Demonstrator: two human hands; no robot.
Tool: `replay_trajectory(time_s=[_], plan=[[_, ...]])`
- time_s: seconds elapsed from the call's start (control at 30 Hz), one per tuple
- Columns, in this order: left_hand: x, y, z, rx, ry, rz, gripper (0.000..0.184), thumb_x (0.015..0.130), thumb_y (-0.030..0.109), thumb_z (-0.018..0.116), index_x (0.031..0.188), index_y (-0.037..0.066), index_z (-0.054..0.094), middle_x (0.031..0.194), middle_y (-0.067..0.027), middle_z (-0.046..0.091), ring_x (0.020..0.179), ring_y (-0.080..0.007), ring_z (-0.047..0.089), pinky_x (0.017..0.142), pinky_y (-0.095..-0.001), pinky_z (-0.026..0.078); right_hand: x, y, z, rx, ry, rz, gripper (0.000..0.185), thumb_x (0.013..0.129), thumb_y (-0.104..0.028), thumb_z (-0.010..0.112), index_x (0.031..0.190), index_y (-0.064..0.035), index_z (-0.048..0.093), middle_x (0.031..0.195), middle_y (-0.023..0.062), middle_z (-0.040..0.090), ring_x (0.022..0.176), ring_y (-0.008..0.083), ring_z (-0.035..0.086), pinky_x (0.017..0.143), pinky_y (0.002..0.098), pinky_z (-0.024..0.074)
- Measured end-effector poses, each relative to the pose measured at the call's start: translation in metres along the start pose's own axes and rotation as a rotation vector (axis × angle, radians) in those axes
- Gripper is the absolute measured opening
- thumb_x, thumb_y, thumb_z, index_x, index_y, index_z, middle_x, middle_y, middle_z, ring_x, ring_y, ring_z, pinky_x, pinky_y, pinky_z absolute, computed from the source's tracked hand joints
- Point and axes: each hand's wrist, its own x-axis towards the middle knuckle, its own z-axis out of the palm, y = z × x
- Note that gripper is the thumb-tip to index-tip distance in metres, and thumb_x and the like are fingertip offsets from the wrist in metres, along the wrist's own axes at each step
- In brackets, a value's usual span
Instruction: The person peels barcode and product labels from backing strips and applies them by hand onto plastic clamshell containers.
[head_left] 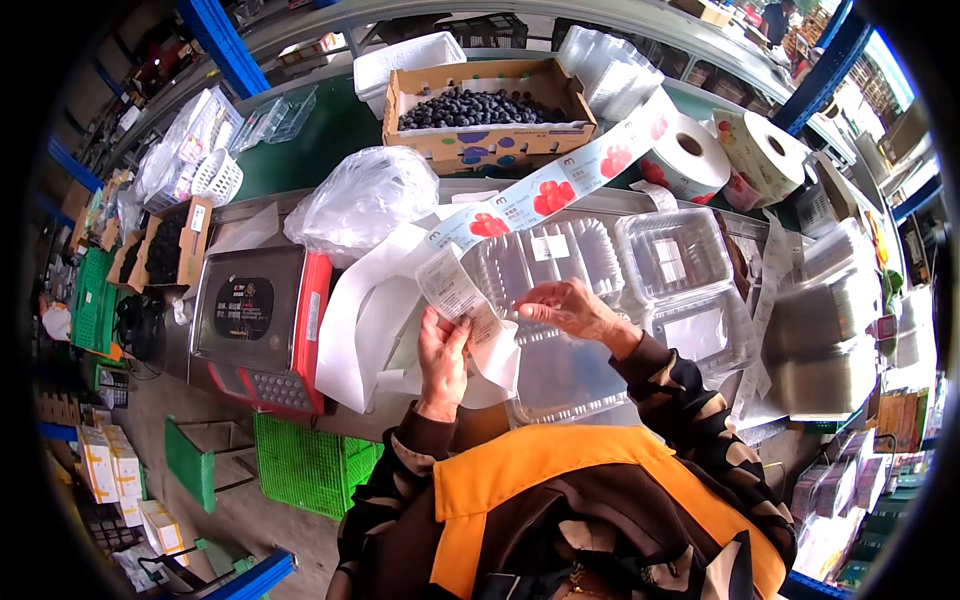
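My left hand [443, 368] is closed on a strip of white printed labels [452, 285], whose backing paper hangs down in a curl. My right hand [575, 310] hovers over an open clear plastic clamshell box [572, 385]. Its thumb and fingertips are pinched together; whatever may be between them is too small to make out. A white label [550, 247] sits on the far half of that box. To the right lies another open clamshell box [682, 250], with white labels showing on both halves.
A red-sided scale [262, 310] stands left, beside a plastic bag [365, 200]. Behind are a cardboard box of dark berries [490, 140], a fruit-printed label strip [550, 195] and label rolls [690, 155]. Stacked clear boxes [820, 330] stand right; a green crate [310, 465] is below.
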Motion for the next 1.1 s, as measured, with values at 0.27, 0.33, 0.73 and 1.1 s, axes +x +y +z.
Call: replay_trajectory(time_s=[0.27,0.33,0.73,1.1], plan=[[0.001,0.002,-0.011,-0.167,-0.063,-0.31,0.033,0.096,0.003,0.053,0.129,0.005,0.05,0.113,-0.0074,0.063,0.096,-0.0174,0.066,0.085,-0.03,0.055,-0.005,-0.004,0.005,-0.029,-0.145,-0.233,0.024,0.09,-0.027,0.071,0.092,-0.0032,0.07,0.086,0.0019,0.068,0.08,0.0104,0.059,0.075,0.0281,0.0473],[0.003,0.003,-0.016,-0.19,-0.107,-0.371,0.031,0.097,0.004,0.052,0.128,0.004,0.051,0.111,-0.0074,0.064,0.094,-0.0176,0.066,0.084,-0.0301,0.056,-0.009,-0.008,0.0,0.141,-0.24,-0.027,0.023,0.09,-0.024,0.071,0.096,-0.0023,0.065,0.084,0.0014,0.066,0.078,0.0086,0.058,0.071,0.028,0.0465],[-0.005,-0.005,-0.009,-0.334,-0.113,-0.476,0.028,0.099,0.009,0.047,0.126,0.001,0.051,0.114,-0.0098,0.064,0.101,-0.0185,0.065,0.086,-0.0327,0.056,-0.022,-0.038,0.005,-0.343,-0.001,-0.306,0.035,0.078,-0.008,0.075,0.108,-0.0071,0.057,0.079,0.0048,0.062,0.075,0.0194,0.065,0.07,0.0336,0.0514],[-0.008,-0.008,-0.006,-0.277,-0.074,-0.506,0.021,0.098,0.007,0.049,0.119,0.003,0.051,0.11,-0.0082,0.064,0.098,-0.018,0.065,0.086,-0.0322,0.056,-0.024,-0.035,0.01,-0.501,0.055,-0.473,0.014,0.072,-0.008,0.074,0.08,-0.0101,0.063,0.078,0.0027,0.06,0.071,0.0208,0.064,0.065,0.0339,0.0499]])
